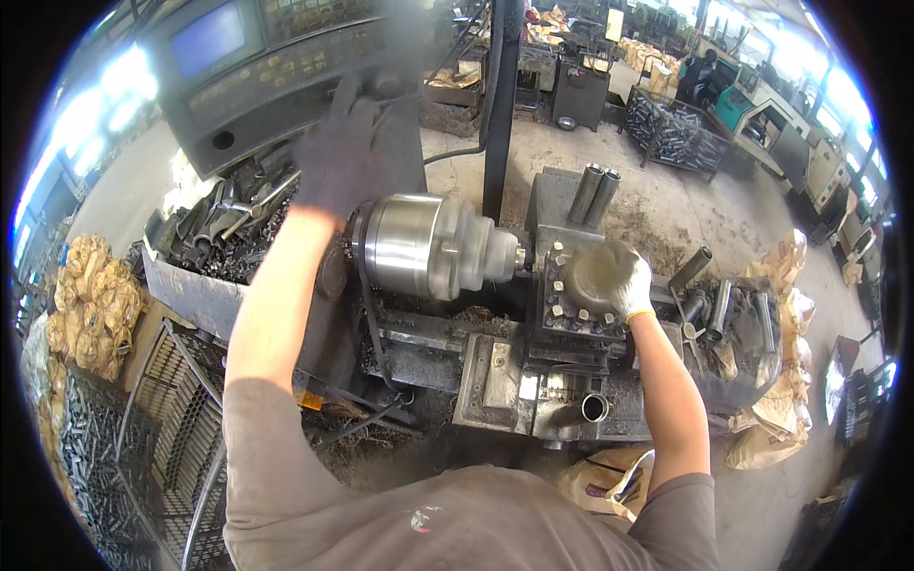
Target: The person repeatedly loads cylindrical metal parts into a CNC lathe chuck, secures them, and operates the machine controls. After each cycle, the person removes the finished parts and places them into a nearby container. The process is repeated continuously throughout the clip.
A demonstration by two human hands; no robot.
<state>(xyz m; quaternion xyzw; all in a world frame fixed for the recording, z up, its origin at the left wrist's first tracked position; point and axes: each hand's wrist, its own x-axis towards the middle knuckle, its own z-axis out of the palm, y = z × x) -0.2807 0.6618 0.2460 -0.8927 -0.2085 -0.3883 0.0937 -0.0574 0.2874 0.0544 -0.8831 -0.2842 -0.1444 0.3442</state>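
The lathe chuck, axis crosswise, is set left of the right hand, nearer the left hand; neither grip's closure can be told.

Tan sacks lie at far left, and a crate holds metal parts at upper right.

Lathe carriage, bolted tool post, tube
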